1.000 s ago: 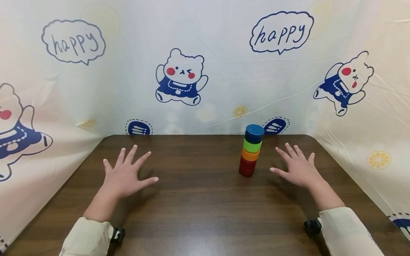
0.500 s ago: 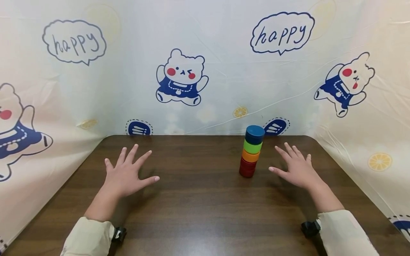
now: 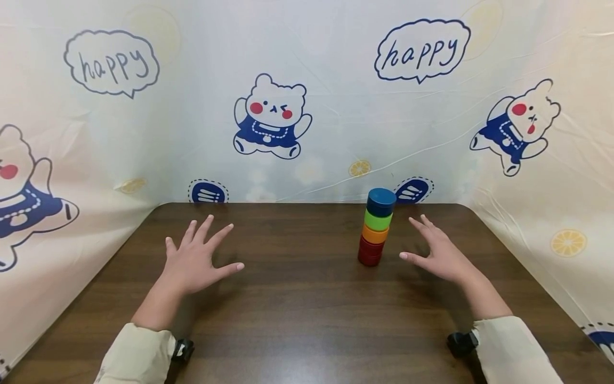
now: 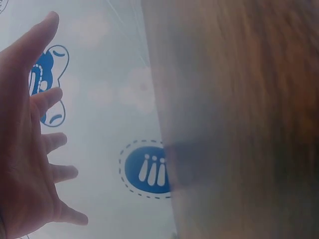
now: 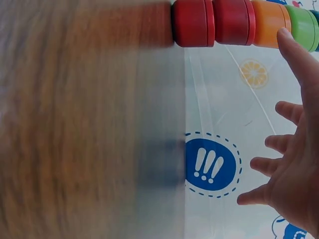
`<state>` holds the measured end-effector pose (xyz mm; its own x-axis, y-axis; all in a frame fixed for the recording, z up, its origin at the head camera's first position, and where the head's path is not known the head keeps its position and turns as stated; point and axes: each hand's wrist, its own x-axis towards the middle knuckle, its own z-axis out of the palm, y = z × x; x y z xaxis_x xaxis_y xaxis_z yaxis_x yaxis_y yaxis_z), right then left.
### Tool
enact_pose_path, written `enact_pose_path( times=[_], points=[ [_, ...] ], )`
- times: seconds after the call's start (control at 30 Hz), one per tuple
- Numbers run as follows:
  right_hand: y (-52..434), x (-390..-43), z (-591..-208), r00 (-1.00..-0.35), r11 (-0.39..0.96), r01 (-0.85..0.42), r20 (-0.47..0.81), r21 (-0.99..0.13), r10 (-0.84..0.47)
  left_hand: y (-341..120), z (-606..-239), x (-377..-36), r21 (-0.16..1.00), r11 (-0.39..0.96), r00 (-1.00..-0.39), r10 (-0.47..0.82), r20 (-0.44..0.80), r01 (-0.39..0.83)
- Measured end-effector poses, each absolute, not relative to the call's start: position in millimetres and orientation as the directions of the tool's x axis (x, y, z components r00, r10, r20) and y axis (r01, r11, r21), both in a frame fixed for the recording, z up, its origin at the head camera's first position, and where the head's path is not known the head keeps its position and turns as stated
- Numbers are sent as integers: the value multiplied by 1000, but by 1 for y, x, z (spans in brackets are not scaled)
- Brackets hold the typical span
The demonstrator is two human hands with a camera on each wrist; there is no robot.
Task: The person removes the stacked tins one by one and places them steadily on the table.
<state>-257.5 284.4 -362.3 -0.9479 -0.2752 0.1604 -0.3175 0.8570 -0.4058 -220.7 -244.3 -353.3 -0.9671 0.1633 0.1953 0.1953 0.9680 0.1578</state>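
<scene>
A stack of short round pieces [image 3: 374,234] stands upright on the right half of the table, red at the bottom, then orange, green and blue on top. Just to its right, my right hand [image 3: 443,256] hovers with fingers extended and the thumb pointing at the stack. In the right wrist view the thumb [image 5: 296,55] overlaps the orange and green pieces, and two red pieces [image 5: 214,22] show beside them. Over the left half of the table my left hand [image 3: 194,264] is spread wide, palm down, holding nothing. The left wrist view shows its spread fingers [image 4: 47,99].
The dark brown wooden table [image 3: 288,298] has rounded far corners. Behind it and along both sides hangs a pale curtain [image 3: 331,117] printed with bears and the word "happy". Each wrist carries a small black device, such as the left one [image 3: 183,351].
Both hands have drifted slightly inward, the left to the right and the right to the left toward the stack. The right hand has turned a little, its fingers closer together. The stack stays put.
</scene>
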Motion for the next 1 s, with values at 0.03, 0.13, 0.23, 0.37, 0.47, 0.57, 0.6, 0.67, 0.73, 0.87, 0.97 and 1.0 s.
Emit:
enact_pose_path(
  times=[0.03,0.13,0.23,0.37,0.47,0.57,0.6,0.67,0.73,0.87,0.97,1.0],
  points=[
    [284,-258,-363,-948,853,-317,161,-415,-274,-243,-353,-221,159,967,-966,165,198,198],
    [283,-259,-363,-949,839,-316,167,-443,-269,-240,-352,-222,172,963,-963,170,209,208],
    [281,-260,-363,-948,820,-318,177,-475,-265,-237,-352,-223,189,957,-959,176,221,219],
    [278,-261,-363,-947,791,-321,194,-520,-256,-232,-353,-225,205,950,-953,184,241,235],
    [276,-262,-363,-947,768,-320,204,-554,-248,-228,-352,-226,210,946,-948,192,254,248],
    [273,-262,-363,-948,747,-319,209,-583,-242,-223,-350,-227,224,939,-944,201,261,262],
    [272,-262,-363,-947,739,-319,211,-593,-240,-222,-349,-227,227,937,-943,204,262,266],
    [271,-262,-364,-948,722,-320,214,-614,-238,-220,-348,-227,237,931,-940,212,267,278],
    [270,-262,-364,-947,700,-320,215,-639,-236,-218,-348,-228,245,925,-936,220,275,289],
    [268,-262,-366,-945,628,-327,223,-706,-241,-215,-349,-230,263,911,-924,235,301,318],
    [266,-263,-367,-941,569,-334,231,-751,-247,-212,-349,-231,290,895,-915,243,323,340],
    [265,-264,-367,-939,549,-338,236,-765,-249,-211,-348,-231,300,889,-913,245,328,346]
  ],
)
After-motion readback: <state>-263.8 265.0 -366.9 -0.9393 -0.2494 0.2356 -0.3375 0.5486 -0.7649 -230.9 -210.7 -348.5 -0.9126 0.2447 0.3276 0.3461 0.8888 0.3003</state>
